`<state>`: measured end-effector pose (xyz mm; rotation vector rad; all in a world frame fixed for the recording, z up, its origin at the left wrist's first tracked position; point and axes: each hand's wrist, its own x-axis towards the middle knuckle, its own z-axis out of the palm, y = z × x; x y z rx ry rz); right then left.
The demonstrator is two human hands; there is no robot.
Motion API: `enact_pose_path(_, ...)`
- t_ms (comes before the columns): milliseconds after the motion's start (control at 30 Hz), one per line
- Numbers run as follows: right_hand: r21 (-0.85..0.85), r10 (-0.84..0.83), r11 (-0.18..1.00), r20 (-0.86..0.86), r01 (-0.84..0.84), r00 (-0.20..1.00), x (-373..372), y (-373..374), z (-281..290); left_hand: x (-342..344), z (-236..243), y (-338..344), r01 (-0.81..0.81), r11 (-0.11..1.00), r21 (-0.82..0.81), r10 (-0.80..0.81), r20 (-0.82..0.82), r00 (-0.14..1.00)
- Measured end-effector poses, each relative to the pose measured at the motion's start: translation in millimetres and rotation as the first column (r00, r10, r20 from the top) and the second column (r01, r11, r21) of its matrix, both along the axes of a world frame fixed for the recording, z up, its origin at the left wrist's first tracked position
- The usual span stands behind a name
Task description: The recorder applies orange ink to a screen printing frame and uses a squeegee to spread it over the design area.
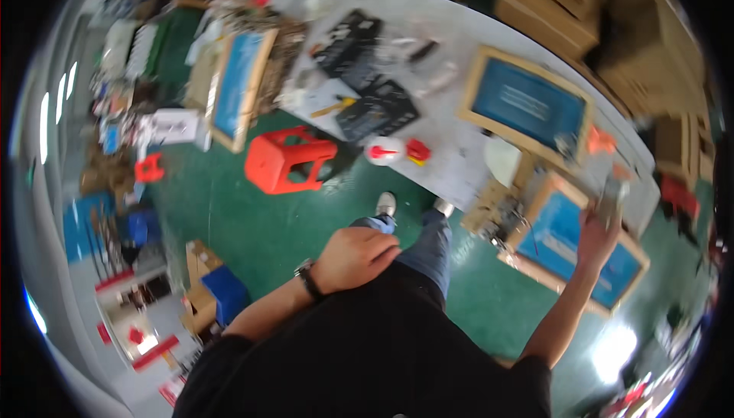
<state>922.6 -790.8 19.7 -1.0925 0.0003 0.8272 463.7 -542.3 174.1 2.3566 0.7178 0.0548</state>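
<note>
Black shirt cloth fills the lower middle, nearest the camera. To the left, an orange-red stool stands on the green floor. Before the torso, the left hand has its fingers bent and together, its palm hidden. Farther right, beside the grey bench, is a wood-rimmed blue frame; over its upper edge in view, the right hand is clamped on a pale, greyish object, slightly see-through and too blurred to identify.

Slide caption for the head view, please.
Right hand holding a blurred pale object over a wood-framed blue panel; left hand before the black shirt.
</note>
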Motion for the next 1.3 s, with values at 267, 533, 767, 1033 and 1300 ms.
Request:
enact_pose_path(267, 0.296, 0.181, 0.953, -0.393, -0.062, 0.902, -228.1, 103.0, 43.7, -81.9, -4.2, 93.3, -0.239, 0.95, -0.201, 0.255, 0.057, 0.965)
enact_pose_path(533, 0.393, 0.078, 0.919, -0.224, 0.017, 0.972, -324.1, 181.9, 48.5, -130.0, -106.3, 244.9, -0.319, 0.825, -0.467, 0.382, 0.043, 0.923)
enact_pose_path(767, 0.143, -0.273, 0.929, -0.359, 0.342, 0.892, -458.9, 205.1, 71.1, -53.3, -193.9, 388.3, 0.027, 0.957, -0.289, 0.058, 0.282, 0.958)
enact_pose_path(1033, -0.17, -0.63, 0.764, -0.404, 0.623, 0.663, -598.2, 200.3, 58.9, 187.1, -327.4, 503.6, 0.108, 0.936, 0.334, -0.132, 0.051, 0.99)
enact_pose_path(1300, -0.39, -0.724, 0.673, -0.523, 0.628, 0.451, -713.0, 248.2, 52.5, 241.8, -399.9, 536.4, 0.37, 0.906, 0.208, -0.361, -0.083, 0.929)
